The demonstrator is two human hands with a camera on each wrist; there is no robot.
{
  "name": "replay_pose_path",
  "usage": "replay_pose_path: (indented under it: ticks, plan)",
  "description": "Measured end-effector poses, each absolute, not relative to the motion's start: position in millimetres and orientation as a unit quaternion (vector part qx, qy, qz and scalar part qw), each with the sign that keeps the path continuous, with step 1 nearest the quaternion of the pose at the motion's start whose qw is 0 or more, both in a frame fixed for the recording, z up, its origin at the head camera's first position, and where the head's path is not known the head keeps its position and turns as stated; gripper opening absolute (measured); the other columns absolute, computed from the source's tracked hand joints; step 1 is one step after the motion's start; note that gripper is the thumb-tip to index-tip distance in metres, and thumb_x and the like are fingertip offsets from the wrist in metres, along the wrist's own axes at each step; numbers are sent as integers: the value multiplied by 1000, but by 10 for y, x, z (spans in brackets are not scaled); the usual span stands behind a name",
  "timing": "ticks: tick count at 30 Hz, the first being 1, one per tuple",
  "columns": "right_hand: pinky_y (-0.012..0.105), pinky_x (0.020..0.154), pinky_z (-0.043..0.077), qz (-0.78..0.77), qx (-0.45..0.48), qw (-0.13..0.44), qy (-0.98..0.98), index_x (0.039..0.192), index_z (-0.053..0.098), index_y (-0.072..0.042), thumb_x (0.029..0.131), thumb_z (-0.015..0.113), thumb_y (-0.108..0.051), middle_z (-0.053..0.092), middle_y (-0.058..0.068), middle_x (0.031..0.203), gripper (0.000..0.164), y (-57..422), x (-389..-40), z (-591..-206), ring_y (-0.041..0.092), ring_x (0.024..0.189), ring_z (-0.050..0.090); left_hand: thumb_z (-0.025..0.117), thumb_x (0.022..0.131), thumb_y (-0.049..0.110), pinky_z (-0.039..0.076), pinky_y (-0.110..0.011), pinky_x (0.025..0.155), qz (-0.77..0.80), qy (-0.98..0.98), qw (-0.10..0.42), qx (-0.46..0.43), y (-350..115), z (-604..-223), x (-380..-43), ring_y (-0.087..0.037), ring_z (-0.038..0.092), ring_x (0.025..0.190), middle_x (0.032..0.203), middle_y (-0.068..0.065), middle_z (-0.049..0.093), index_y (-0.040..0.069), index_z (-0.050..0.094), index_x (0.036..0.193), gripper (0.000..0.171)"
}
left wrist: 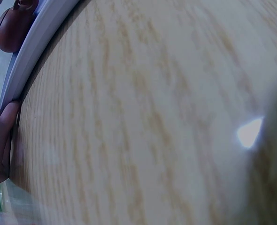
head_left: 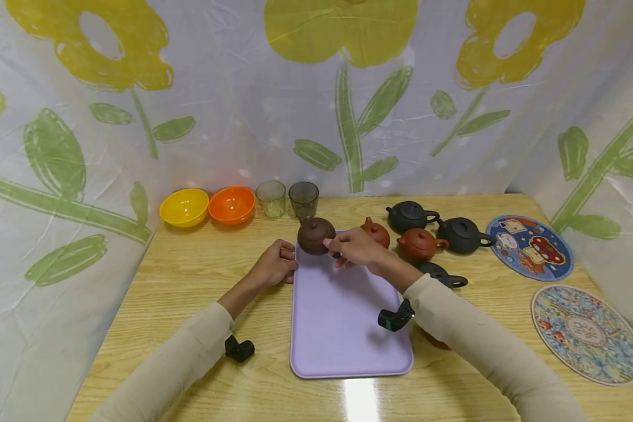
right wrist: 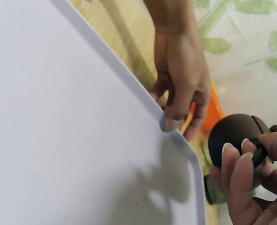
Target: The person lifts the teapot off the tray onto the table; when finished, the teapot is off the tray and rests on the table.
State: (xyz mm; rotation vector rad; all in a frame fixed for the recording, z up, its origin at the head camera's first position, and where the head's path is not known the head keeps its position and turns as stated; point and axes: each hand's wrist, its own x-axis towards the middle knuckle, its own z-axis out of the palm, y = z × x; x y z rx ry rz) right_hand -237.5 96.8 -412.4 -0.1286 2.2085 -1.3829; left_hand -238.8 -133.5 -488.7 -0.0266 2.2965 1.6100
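A lilac tray (head_left: 348, 328) lies lengthwise on the wooden table. My left hand (head_left: 274, 262) holds its left edge near the far corner; in the right wrist view the thumb of that hand (right wrist: 183, 89) laps over the rim. Over the far left corner is a dark brown teapot (head_left: 313, 233), its spout pointing away. My right hand (head_left: 360, 247) pinches the teapot's handle, with fingertips around the loop in the right wrist view. The teapot's shadow falls on the tray there. The left wrist view shows the teapot (left wrist: 14, 30) beyond the tray rim (left wrist: 35, 40).
Right of the tray stand red-brown teapots (head_left: 419, 244) and black teapots (head_left: 460, 235), some partly behind my right arm. Two round patterned mats (head_left: 588, 335) lie at the right. Along the back left are a yellow bowl (head_left: 184, 207), an orange bowl (head_left: 232, 205) and two glasses (head_left: 303, 199).
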Motion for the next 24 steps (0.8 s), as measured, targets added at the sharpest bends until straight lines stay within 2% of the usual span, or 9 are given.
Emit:
replay_pose_path:
  ticks: [8, 11, 16, 24]
  plan:
    - [42, 78, 60, -513, -59, 254, 818, 104, 72, -1, 101, 60, -36, 66, 13, 112, 37, 1139, -2341, -4031, 18, 81, 68, 61, 93, -1, 63, -32, 63, 565, 808, 168, -11, -1332, -4874, -2382, -19, 59, 82, 111, -15, 49, 0, 45, 131, 41]
    - [37, 72, 59, -507, -71, 247, 823, 101, 74, -5, 100, 61, -37, 66, 9, 108, 35, 1220, -2322, -4012, 19, 80, 67, 61, 93, -1, 63, -32, 63, 564, 808, 169, -13, -1336, -4878, -2385, -20, 59, 82, 112, -16, 49, 0, 45, 132, 42]
    - [30, 62, 55, -518, -96, 239, 816, 97, 74, -5, 99, 63, -36, 65, 11, 102, 34, 1352, -2277, -3981, 24, 78, 66, 61, 93, -1, 64, -34, 65, 564, 808, 171, -14, -1342, -4890, -2393, -21, 60, 84, 114, -17, 49, -1, 45, 133, 43]
    - [34, 70, 58, -515, -106, 232, 819, 94, 75, -6, 97, 66, -37, 68, 7, 86, 32, 1567, -2221, -3952, 24, 79, 66, 61, 93, -1, 64, -35, 66, 563, 807, 174, -14, -1327, -4849, -2372, -21, 61, 83, 114, -17, 50, -1, 45, 133, 44]
